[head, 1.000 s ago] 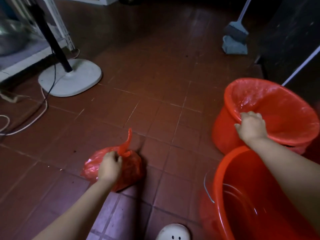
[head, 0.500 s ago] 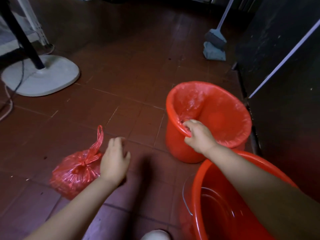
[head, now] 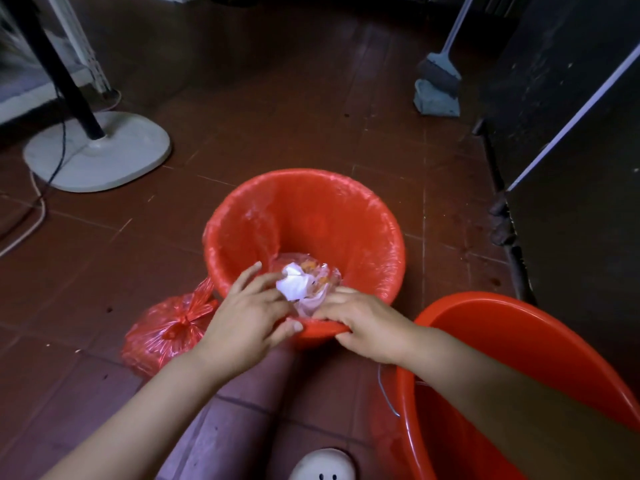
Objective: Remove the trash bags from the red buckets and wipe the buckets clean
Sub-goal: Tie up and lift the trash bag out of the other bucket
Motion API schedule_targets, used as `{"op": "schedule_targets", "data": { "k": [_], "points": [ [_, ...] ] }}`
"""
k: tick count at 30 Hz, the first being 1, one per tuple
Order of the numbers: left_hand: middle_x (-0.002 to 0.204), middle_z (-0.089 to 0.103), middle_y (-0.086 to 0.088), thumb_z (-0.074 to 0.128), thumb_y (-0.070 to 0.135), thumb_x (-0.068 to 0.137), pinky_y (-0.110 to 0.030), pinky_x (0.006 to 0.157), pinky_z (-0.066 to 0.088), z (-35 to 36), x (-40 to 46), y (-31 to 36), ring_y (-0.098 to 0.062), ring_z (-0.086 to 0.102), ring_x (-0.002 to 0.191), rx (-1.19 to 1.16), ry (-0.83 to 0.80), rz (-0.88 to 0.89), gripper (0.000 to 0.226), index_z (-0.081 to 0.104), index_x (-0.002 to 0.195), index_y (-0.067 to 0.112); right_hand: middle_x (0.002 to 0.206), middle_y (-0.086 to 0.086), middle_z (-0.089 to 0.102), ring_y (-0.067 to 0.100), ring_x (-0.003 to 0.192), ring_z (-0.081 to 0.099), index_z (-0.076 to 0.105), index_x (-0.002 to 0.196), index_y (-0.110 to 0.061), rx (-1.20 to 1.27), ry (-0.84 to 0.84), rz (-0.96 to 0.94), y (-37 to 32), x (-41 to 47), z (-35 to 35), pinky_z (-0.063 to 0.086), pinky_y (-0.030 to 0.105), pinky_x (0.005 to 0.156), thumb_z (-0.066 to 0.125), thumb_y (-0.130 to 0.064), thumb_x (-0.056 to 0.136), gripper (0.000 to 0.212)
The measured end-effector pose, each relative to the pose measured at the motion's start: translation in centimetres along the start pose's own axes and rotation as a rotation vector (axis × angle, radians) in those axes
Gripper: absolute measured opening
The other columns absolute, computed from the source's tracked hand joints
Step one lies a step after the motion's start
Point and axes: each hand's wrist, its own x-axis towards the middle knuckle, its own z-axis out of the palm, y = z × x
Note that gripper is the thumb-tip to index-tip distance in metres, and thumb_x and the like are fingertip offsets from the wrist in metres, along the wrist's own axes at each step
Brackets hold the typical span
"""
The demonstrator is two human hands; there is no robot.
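I see the lined bucket (head: 304,237) standing on the tiled floor (head: 259,116), a thin red liner bag (head: 381,230) folded over its rim. Low inside it lies a wad of white paper (head: 294,285) with some clear plastic and orange bits that I cannot make out.

My left hand (head: 247,318) sits at the bucket's near rim, fingers (head: 242,277) spread and reaching over the edge toward the paper, thumb against the rim; they look apart, not clamped on anything. My right hand (head: 363,327) is at the same near rim just beside the left, its fingers curled down over the edge and pinched on the rim; whether they also catch the liner I cannot tell.

Left of the bucket, touching its side, lies a knotted red bag (head: 169,334), partly hidden behind my left forearm. Right of the bucket and nearer to me stands a second bucket (head: 519,341), bare inside, cut off by the frame edge and covered in part by my right arm, with a thin wire handle (head: 384,393) showing at its left side.

Far left of the bucket is a white fan base (head: 100,154) with a dark pole. Beyond the bucket to the right a mop head (head: 436,88) rests on the floor. A white shoe tip (head: 323,465) shows at the bottom edge.
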Motion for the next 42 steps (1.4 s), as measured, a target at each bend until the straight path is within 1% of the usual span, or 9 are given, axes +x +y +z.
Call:
{"op": "schedule_targets", "data": {
  "k": [5, 12, 21, 25, 27, 30, 34, 39, 42],
  "points": [
    [0.068, 0.063, 0.010, 0.043, 0.046, 0.089, -0.030, 0.099, 0.030, 0.7, -1.7, 1.0, -0.017, 0.062, 0.082, -0.124, 0.115, -0.031, 0.040, 0.066, 0.067, 0.022, 0.109, -0.011, 0.059, -0.008, 0.102, 0.037, 0.067, 0.116, -0.018, 0.066, 0.014, 0.019, -0.7, -1.8, 0.0, 0.017, -0.003, 0.093, 0.075, -0.004, 0.066, 0.052],
    [0.057, 0.057, 0.005, 0.042, 0.040, 0.087, -0.027, 0.070, 0.030, 0.0, -1.4, 1.7, -0.021, 0.057, 0.058, -0.016, 0.129, -0.038, 0.038, 0.058, 0.060, 0.019, 0.087, 0.001, 0.068, 0.019, 0.086, 0.056, 0.076, 0.085, -0.011, 0.060, 0.246, 0.244, 0.3, -3.7, -1.8, 0.044, 0.037, 0.090, 0.077, -0.015, 0.075, 0.011],
    [0.080, 0.065, 0.001, 0.021, 0.050, 0.090, -0.027, 0.077, 0.026, -2.0, -1.1, 2.5, -0.021, 0.059, 0.082, -0.056, -0.117, -0.125, 0.054, 0.063, 0.082, 0.017, 0.060, 0.001, 0.061, 0.021, 0.049, 0.061, 0.070, 0.062, -0.019, -0.361, 0.424, 0.207, -6.7, -1.0, -0.2, 0.043, 0.019, 0.038, 0.088, -0.020, 0.056, 0.019],
    [0.081, 0.065, -0.006, 0.048, 0.025, 0.097, -0.039, 0.082, 0.042, -3.9, -0.8, 2.6, -0.021, 0.057, 0.080, -0.459, -0.206, -0.287, 0.027, 0.063, 0.081, 0.010, 0.080, 0.010, 0.064, 0.029, 0.070, 0.065, 0.070, 0.078, -0.009, -0.259, 0.279, 0.073, -8.5, -1.3, 1.2, 0.052, 0.033, 0.055, 0.071, -0.015, 0.077, 0.006],
    [0.080, 0.065, -0.004, 0.055, 0.012, 0.092, -0.038, 0.080, 0.044, -4.9, -1.0, 1.8, -0.021, 0.058, 0.079, -0.608, -0.022, -0.414, 0.016, 0.064, 0.078, 0.012, 0.097, 0.009, 0.066, 0.031, 0.085, 0.065, 0.071, 0.093, -0.010, -0.178, 0.303, 0.154, -8.1, -2.1, 0.4, 0.054, 0.039, 0.069, 0.061, -0.017, 0.084, 0.016],
    [0.101, 0.066, -0.010, 0.063, 0.014, 0.085, -0.038, 0.087, 0.041, -5.7, -0.1, -1.3, -0.031, 0.055, 0.099, -0.192, 0.284, -0.579, 0.013, 0.067, 0.098, 0.012, 0.101, 0.004, 0.066, 0.028, 0.090, 0.065, 0.072, 0.102, -0.015, -0.155, 0.524, 0.337, -5.9, -2.9, -1.1, 0.054, 0.035, 0.075, 0.067, -0.012, 0.081, 0.022],
    [0.132, 0.047, -0.023, 0.063, 0.025, 0.087, -0.048, 0.101, 0.034, -5.2, 2.1, -5.4, -0.040, 0.040, 0.122, -0.041, 0.147, -0.890, 0.053, 0.046, 0.131, 0.002, 0.108, 0.007, 0.060, 0.030, 0.102, 0.058, 0.063, 0.117, -0.014, -0.244, 0.617, 0.708, -2.4, -2.1, -2.3, 0.048, 0.040, 0.085, 0.065, -0.024, 0.086, 0.033],
    [0.099, 0.061, -0.017, 0.066, 0.017, 0.083, -0.041, 0.084, 0.047, -3.3, 2.9, -7.1, -0.036, 0.057, 0.098, -0.198, 0.303, -0.952, 0.027, 0.066, 0.105, 0.002, 0.111, 0.009, 0.052, 0.032, 0.100, 0.060, 0.049, 0.111, -0.010, -0.135, 0.587, 1.129, -0.1, -0.2, -1.8, 0.048, 0.039, 0.079, 0.067, -0.059, 0.073, 0.065],
    [0.085, 0.061, -0.012, 0.069, 0.014, 0.080, -0.040, 0.076, 0.046, -3.1, 2.7, -7.4, -0.035, 0.058, 0.087, -0.181, 0.405, -0.922, 0.012, 0.071, 0.088, 0.005, 0.113, 0.010, 0.052, 0.033, 0.098, 0.062, 0.046, 0.110, -0.009, -0.162, 0.542, 1.159, 1.0, 0.1, -1.6, 0.048, 0.037, 0.075, 0.069, -0.050, 0.075, 0.059]
  ]
}}
